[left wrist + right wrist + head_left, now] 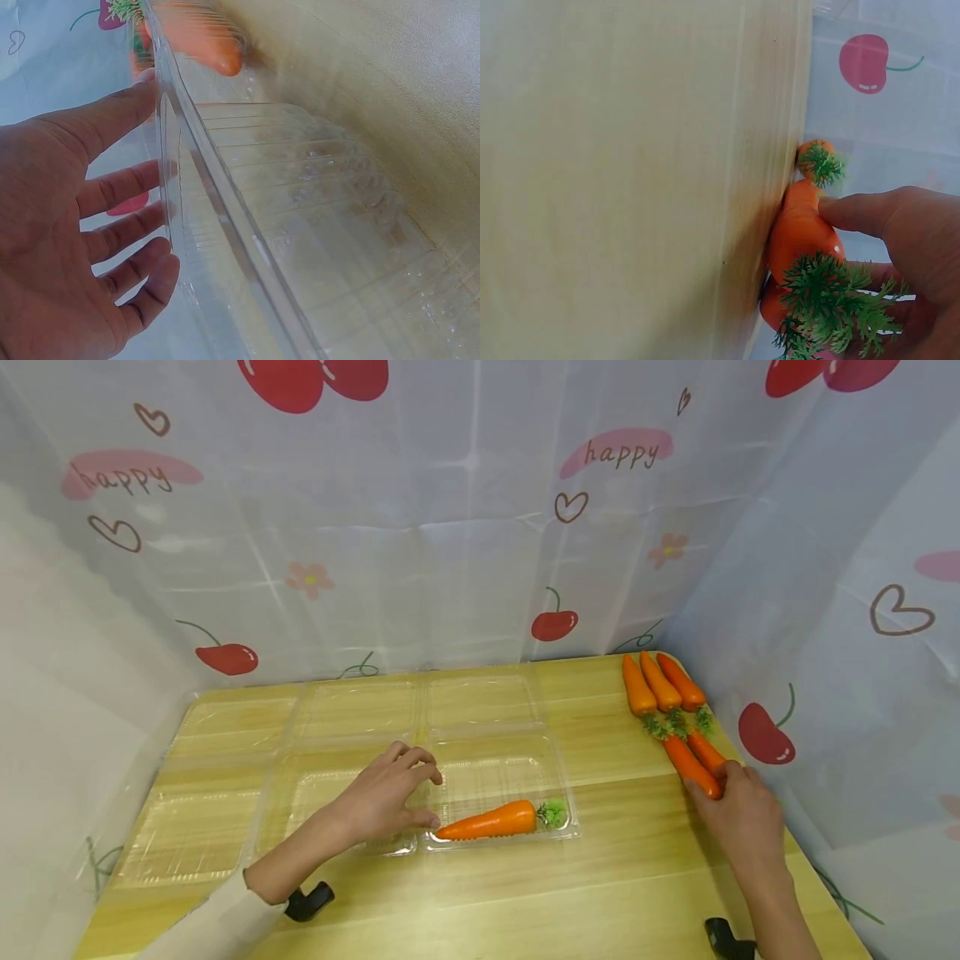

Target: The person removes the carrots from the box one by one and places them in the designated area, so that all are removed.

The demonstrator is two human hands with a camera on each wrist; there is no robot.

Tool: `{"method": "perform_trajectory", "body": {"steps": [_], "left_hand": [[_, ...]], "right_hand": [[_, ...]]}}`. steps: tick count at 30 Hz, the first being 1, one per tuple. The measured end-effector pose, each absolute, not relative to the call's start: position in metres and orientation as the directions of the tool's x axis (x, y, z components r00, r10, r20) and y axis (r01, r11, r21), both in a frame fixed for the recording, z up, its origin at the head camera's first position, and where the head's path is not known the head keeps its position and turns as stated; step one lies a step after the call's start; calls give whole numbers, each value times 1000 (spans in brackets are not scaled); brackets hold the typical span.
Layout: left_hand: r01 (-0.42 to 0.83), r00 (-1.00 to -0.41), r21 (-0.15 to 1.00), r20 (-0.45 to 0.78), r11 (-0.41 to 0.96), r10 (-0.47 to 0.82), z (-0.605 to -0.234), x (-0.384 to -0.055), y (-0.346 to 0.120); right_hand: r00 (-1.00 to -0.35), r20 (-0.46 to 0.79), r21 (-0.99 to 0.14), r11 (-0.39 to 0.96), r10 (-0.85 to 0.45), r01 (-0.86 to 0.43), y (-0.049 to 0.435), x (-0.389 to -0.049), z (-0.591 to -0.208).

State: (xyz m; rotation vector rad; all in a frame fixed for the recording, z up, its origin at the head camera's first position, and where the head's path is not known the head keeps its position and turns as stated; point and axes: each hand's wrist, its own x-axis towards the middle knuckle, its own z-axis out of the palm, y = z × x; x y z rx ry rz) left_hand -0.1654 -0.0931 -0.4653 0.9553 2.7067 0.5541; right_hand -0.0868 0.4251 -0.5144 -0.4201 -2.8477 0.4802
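My left hand (386,793) is over the clear plastic boxes, fingers loosely spread with nothing between them. In the left wrist view, its fingertips (154,176) are right at a clear box wall. One orange carrot (491,821) with a green tuft lies along the front of the right clear box (562,768), its tip close to my left thumb. At the table's right edge, my right hand (738,810) pinches a near carrot (688,764), thumb against its side; the other fingers are partly hidden behind it and its greens (825,292). Another carrot (707,750) lies right beside it.
Three more carrots (660,683) lie at the back right corner, tufts toward me. Two more open clear boxes, the middle one (300,793) and the left one (187,835), stand leftward with lids back. A printed curtain (480,552) borders the wooden table (510,902); black fittings (309,902) appear beside the wrists.
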Motion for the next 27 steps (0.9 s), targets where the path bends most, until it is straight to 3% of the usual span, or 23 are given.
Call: {"method": "perform_trajectory", "body": {"steps": [21,27], "left_hand": [[557,-764,426,-76,713,641,-464,-164,-93],[558,-765,421,-73,715,640,-465,-164,-93]], "right_hand": [[-931,235,-316,928,280,199,418,-97,-508],[-914,368,-303,951,171,56,386,-102,-494]]}}
